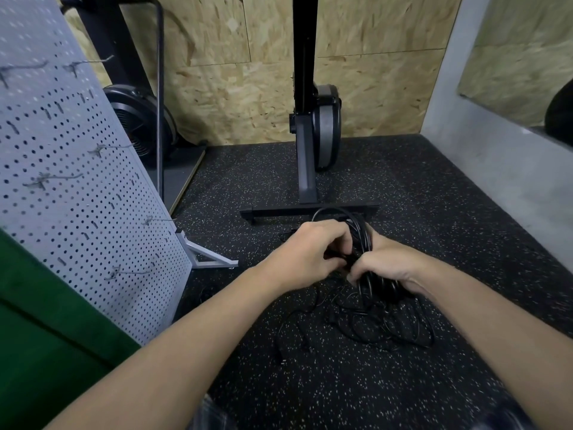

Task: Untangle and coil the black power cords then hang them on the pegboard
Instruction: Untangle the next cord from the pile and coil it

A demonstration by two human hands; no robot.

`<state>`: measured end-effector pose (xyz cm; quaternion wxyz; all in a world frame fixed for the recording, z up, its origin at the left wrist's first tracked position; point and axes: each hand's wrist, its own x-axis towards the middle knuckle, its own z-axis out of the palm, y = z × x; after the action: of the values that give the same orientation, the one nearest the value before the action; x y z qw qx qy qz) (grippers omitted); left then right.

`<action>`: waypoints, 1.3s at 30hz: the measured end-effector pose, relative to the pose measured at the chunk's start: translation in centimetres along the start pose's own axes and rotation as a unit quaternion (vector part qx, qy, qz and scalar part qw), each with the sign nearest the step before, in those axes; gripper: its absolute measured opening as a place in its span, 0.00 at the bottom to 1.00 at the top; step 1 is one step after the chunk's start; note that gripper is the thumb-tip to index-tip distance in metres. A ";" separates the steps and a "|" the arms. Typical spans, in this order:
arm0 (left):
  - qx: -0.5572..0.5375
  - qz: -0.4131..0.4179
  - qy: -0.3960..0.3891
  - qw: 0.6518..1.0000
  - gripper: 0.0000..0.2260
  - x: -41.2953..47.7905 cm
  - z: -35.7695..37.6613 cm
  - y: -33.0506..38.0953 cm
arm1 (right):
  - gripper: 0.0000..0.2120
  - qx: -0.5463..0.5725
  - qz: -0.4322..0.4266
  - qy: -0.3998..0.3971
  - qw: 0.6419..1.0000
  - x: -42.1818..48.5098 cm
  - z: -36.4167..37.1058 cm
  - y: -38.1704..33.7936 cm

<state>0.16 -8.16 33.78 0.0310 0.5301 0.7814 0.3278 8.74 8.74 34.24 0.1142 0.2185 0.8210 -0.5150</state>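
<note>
A coiled black power cord [361,231] stands in a loop between my two hands, above the speckled floor. My right hand [387,265] grips the bundled loops near their lower part. Beside it, my left hand [313,249] pinches a strand of the same cord at the coil's middle. Below the hands a tangle of other black cords [372,324] lies spread on the floor, with plug ends toward the left. The grey pegboard [71,187] leans at the left, with several metal hooks [127,271] sticking out of it, all bare.
An upright black exercise machine [307,150] stands just behind the coil, its foot bar [279,211] close to my hands. A fan wheel [136,125] sits behind the pegboard. A green surface [46,336] is at lower left, a grey wall [502,169] at right.
</note>
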 end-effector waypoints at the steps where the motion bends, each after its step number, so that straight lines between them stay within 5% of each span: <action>1: 0.003 0.005 0.012 1.000 0.10 0.0 -0.1 -0.2 | 0.41 0.017 0.003 0.006 1.000 0.1 -0.1 0.0; 5: 0.027 0.014 0.086 0.996 0.13 -0.3 -0.1 -0.8 | 0.36 0.057 -0.019 0.037 0.998 -0.2 -0.8 -0.6; 9: 0.012 -0.077 0.094 0.993 0.12 -0.7 -0.1 -2.2 | 0.33 0.093 -0.034 0.079 0.992 -0.7 -1.7 -1.0; 16: 0.019 -0.228 -0.160 0.960 0.04 -2.1 0.7 -5.9 | 0.33 0.138 -0.029 0.141 0.980 -0.7 -2.9 -0.4; 20: -0.084 -0.236 0.033 0.967 0.09 -1.9 -0.4 -5.5 | 0.36 0.135 -0.029 0.174 0.975 -0.3 -3.1 0.0; 24: -0.209 -0.235 0.191 0.930 0.10 -0.8 -0.5 -3.1 | 0.37 0.139 -0.026 0.165 0.976 0.2 -2.1 0.5; 31: -0.370 -0.274 0.205 0.864 0.08 0.1 -0.2 -0.3 | 0.63 0.109 -0.086 0.120 0.983 0.6 -0.2 0.6; 39: -0.549 -0.266 0.227 0.759 0.10 1.0 -0.1 1.5 | 0.59 0.127 -0.135 0.092 0.978 0.6 2.1 0.4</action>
<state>0.88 -7.00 35.00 0.2238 0.1034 0.5615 0.7899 8.31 7.13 32.79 -0.0610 0.1650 0.7781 -0.6030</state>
